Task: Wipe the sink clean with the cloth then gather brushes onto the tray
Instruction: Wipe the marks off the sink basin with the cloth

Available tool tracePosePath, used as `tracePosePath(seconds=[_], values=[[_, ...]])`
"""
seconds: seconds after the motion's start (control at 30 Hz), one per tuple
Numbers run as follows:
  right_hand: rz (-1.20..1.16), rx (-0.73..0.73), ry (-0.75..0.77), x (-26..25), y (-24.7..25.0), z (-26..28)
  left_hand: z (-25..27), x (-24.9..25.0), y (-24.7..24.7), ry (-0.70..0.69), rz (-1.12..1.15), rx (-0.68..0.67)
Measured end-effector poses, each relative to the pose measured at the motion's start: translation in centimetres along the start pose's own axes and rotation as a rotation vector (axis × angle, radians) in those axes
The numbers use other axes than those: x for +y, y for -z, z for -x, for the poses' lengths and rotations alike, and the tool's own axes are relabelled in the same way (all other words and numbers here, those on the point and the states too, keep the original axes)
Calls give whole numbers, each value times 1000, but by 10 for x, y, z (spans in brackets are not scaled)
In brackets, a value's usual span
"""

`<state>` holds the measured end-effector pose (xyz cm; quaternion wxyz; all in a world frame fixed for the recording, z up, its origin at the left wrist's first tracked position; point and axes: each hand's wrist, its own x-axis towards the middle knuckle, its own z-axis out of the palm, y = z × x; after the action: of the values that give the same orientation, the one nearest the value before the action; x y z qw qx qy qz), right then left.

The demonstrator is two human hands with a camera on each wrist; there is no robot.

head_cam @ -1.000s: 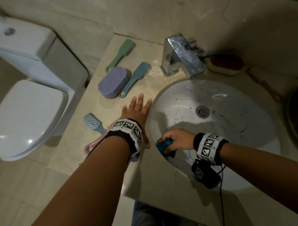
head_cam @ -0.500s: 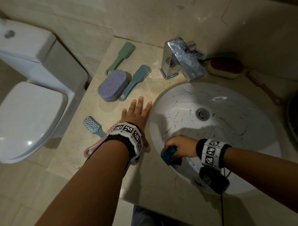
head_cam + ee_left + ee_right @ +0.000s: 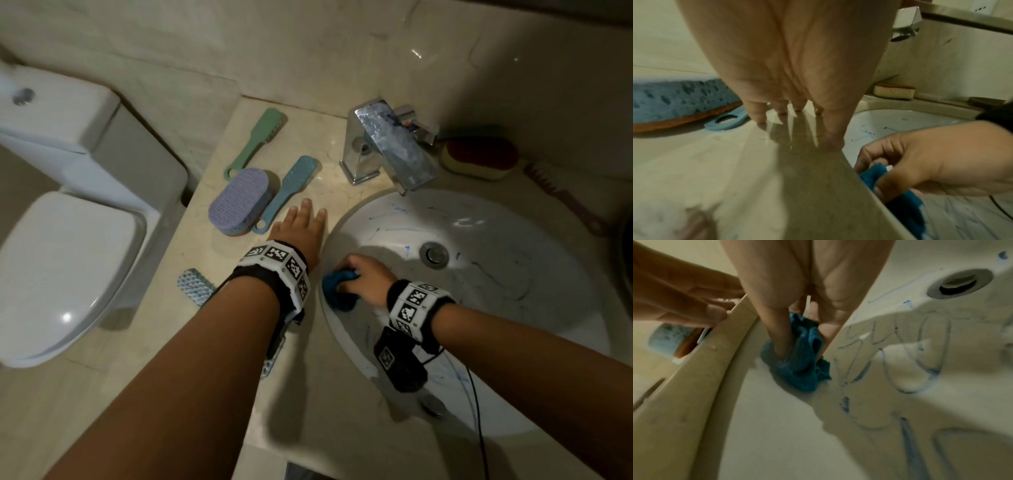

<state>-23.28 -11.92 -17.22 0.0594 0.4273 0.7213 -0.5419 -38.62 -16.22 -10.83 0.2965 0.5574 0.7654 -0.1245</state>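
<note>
Now the right hand (image 3: 368,279) clenches the cloth (image 3: 339,287) against the sink (image 3: 513,274); left hand (image 3: 301,229) fingers lie flat on the worktop (image 3: 342,192).

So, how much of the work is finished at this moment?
Little looks done: blue marks cover most of the sink. In hand: the right hand presses the blue cloth on its left wall; the left hand rests flat on the counter. Left: the brushes, such as the green brush.
</note>
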Motion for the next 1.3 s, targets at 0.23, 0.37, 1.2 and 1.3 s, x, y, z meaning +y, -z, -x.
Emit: tracePosePath(seconds=[0.23,0.37,1.2,1.3], values=[[49,-167,7,8,-5,3,-6,-6,7,-47,-7,-78],[52,-11,16,6,0,-13,-8,-11,13,-77,-46,-154],[37,-235,12,9,-5,15,-9,-12,13,-50,-35,-146],[-5,-133,8,2,-3,4,-9,-11,13,-46,-43,-146]])
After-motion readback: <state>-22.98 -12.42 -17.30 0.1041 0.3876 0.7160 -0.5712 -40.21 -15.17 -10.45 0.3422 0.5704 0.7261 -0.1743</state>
